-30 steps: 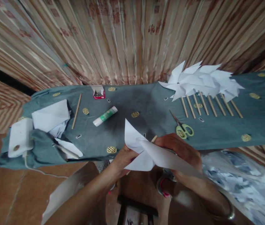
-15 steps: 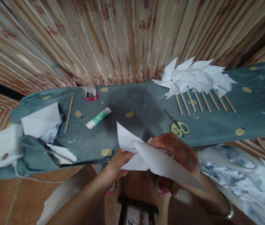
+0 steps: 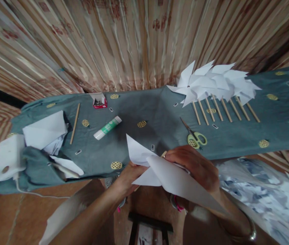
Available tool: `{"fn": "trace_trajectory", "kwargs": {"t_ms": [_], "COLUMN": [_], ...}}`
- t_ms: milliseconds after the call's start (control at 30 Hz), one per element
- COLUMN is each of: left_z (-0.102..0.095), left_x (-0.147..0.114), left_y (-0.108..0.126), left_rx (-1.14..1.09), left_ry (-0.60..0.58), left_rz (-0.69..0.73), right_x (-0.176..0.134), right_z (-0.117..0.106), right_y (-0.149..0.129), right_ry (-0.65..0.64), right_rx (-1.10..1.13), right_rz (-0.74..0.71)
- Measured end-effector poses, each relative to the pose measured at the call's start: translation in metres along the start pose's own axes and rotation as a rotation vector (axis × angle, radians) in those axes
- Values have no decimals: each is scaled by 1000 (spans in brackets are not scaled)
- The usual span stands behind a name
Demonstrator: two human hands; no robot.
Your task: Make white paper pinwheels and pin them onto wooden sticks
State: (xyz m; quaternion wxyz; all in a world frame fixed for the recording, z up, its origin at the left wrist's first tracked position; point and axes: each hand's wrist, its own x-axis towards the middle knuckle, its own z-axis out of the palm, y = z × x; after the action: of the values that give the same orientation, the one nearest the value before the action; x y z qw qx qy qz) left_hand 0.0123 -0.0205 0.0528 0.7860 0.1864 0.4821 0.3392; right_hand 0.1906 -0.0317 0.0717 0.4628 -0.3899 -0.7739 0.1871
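A white paper pinwheel is held between my hands just off the table's front edge, its blades curled and one long tip reaching toward my right forearm. My left hand grips it from the left, with the fingertips hidden behind the paper. Behind the right blade, my right hand is closed around a wooden stick, whose end shows by the thumb. How stick and paper meet is hidden. Nearest my right hand lie scissors with light green handles.
Several finished pinwheels on sticks overlap at the back right. A glue stick, a red box of metal pins, a loose stick, paper sheets and a white power adapter lie left. A bag of paper pieces stands right.
Both hands and the pinwheel stay almost in place. My right hand has shifted very slightly to the right; the view has turned a little.
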Motion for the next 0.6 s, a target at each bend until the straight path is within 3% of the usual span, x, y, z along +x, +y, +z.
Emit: {"fn": "trace_trajectory", "kwargs": {"t_ms": [600], "left_z": [4], "left_x": [-3], "left_y": [8], "left_rx": [39], "left_ry": [24], "left_rz": [-2], "right_x": [-3], "right_z": [1], "right_y": [-1], "right_ry": [-24], "right_rx": [19], "right_rz": [50]}}
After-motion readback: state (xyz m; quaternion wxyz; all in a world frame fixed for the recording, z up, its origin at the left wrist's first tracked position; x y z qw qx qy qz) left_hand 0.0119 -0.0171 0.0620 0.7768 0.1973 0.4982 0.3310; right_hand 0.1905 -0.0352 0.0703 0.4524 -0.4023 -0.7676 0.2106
